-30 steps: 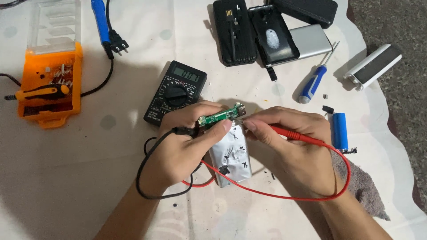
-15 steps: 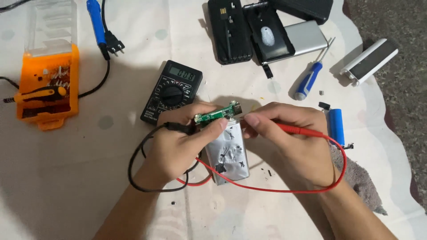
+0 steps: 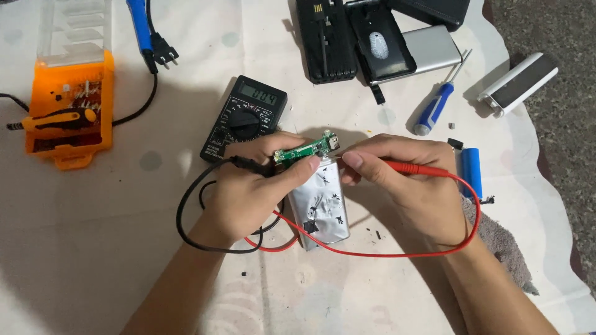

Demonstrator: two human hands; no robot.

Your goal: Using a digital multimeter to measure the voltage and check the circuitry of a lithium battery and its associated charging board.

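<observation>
My left hand (image 3: 261, 186) grips a black test probe (image 3: 248, 164) and steadies a small green circuit board (image 3: 307, 149). That board sits at the top end of a flat silver battery pouch (image 3: 323, 208) lying on the cloth. My right hand (image 3: 403, 186) pinches a red test probe (image 3: 413, 167), its tip hidden behind my fingers close to the board. Black and red leads loop around under both hands. Just behind my left hand lies a black multimeter (image 3: 245, 118) with its display lit.
An orange tool case (image 3: 68, 108) sits far left, a blue soldering iron (image 3: 141, 28) with plug behind it. Black and silver power bank shells (image 3: 372, 43) lie at the back. A blue screwdriver (image 3: 434, 108), blue cylindrical cell (image 3: 472, 170), white housing (image 3: 518, 84) and grey rag (image 3: 503, 242) are right.
Both hands hold almost the same pose on the board and probes. The view has drifted slightly, so everything sits a little lower and left in frame.
</observation>
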